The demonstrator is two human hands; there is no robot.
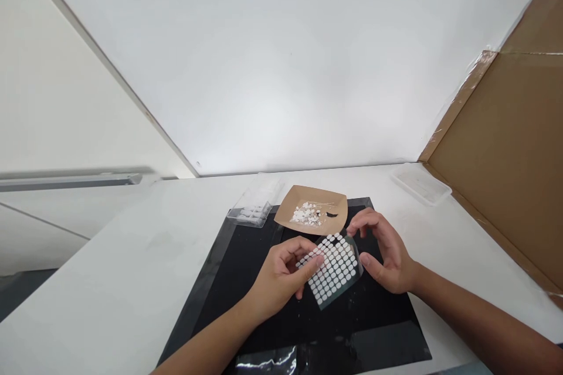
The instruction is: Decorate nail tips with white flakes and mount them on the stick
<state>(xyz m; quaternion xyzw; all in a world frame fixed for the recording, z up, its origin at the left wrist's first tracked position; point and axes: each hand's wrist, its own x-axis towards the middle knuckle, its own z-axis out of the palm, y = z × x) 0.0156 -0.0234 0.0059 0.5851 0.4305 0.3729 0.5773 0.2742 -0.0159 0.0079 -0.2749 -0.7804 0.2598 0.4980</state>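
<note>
A clear sheet covered with rows of small white round dots point(335, 269) is held above a black mat point(264, 316). My left hand point(281, 275) pinches the sheet's left edge between thumb and fingers. My right hand point(387, 255) grips the sheet's right edge, fingers curled over its top corner. Just behind the hands sits a brown paper tray point(294, 205) with a heap of small white pieces and a dark bit in it.
A clear plastic packet of white pieces point(253, 211) lies left of the tray. A clear plastic lid point(420, 183) rests on the white table point(109, 281) at the back right. A brown cardboard panel point(505, 158) stands along the right side.
</note>
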